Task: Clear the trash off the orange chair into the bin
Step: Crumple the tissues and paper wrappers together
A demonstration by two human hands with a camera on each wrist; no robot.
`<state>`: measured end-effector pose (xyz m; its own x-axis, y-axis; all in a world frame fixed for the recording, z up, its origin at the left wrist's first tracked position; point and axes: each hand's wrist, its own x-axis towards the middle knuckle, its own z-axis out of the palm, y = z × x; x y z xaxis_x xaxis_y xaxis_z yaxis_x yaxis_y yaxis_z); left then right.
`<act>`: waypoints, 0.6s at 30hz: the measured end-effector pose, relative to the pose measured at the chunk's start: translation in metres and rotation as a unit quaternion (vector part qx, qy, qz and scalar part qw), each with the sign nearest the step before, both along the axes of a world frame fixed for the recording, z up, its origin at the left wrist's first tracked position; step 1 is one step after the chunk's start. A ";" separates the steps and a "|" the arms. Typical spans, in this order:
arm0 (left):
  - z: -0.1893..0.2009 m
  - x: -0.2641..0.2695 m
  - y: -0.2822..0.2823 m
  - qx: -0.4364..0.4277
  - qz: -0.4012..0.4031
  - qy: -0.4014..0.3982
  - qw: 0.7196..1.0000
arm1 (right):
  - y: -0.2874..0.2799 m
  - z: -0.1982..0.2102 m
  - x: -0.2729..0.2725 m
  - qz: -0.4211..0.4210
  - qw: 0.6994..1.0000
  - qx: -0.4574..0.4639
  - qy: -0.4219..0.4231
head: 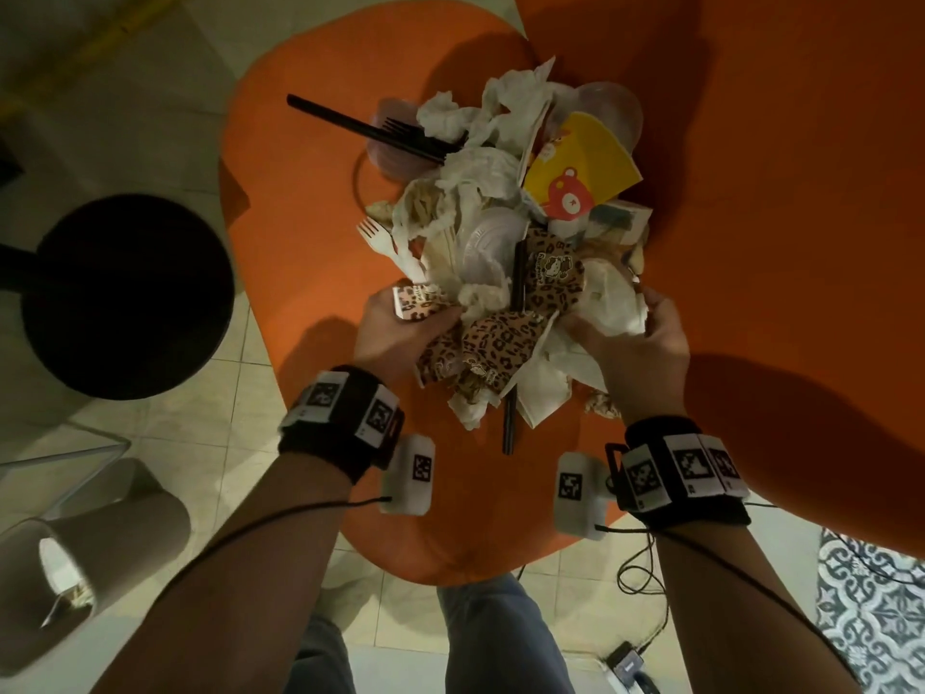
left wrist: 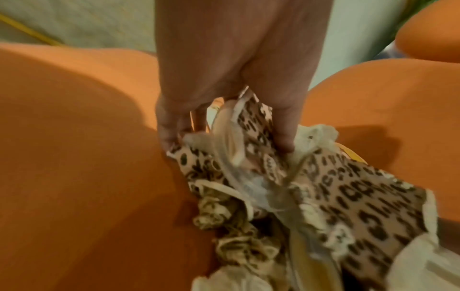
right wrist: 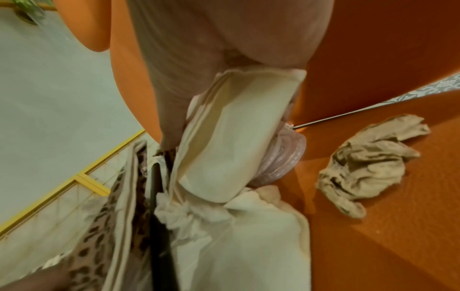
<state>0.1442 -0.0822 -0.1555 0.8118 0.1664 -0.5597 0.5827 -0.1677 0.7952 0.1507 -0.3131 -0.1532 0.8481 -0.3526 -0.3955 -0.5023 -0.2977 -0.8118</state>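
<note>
A heap of trash (head: pixel 505 232) lies on the orange chair (head: pixel 310 252): crumpled white napkins, clear plastic lids, a black fork (head: pixel 370 125), a white fork (head: pixel 385 242), a yellow paper sleeve (head: pixel 585 165) and leopard-print wrappers (head: pixel 500 338). My left hand (head: pixel 400 328) grips the leopard-print wrapper (left wrist: pixel 259 137) at the heap's near left. My right hand (head: pixel 635 338) grips white paper napkins (right wrist: pixel 236 133) at the near right, a clear lid (right wrist: pixel 281 157) behind them. The bin (head: pixel 125 298), round, dark and open, stands on the floor left of the chair.
A crumpled stained napkin (right wrist: pixel 368 167) lies alone on the seat to the right of my right hand. A black stick (head: pixel 510 423) pokes out of the heap toward me. Grey chairs (head: pixel 65 558) stand at lower left; cables and a patterned rug (head: pixel 871 618) lie at lower right.
</note>
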 end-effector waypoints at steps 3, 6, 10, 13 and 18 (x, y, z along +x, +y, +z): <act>-0.003 0.000 -0.012 -0.020 0.038 0.004 0.999 | 0.004 0.003 -0.003 0.002 1.000 -0.012 -0.025; 0.000 0.003 -0.012 -0.041 0.075 0.009 0.996 | 0.006 0.005 -0.008 -0.022 0.999 0.000 -0.038; 0.000 0.008 -0.005 -0.026 0.136 -0.002 0.990 | 0.007 0.011 -0.012 -0.057 0.996 0.006 -0.069; -0.005 0.010 -0.003 -0.022 0.081 0.023 0.996 | 0.009 0.015 -0.013 -0.066 0.994 0.002 -0.088; -0.004 0.011 -0.015 0.009 0.076 0.028 0.997 | 0.012 0.018 -0.016 -0.078 0.992 0.025 -0.098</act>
<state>0.1556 -0.0969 -0.1599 0.7437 0.2949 -0.5999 0.6462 -0.0873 0.7582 0.1349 -0.3009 -0.1347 0.8469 -0.4699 -0.2490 -0.3707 -0.1859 -0.9100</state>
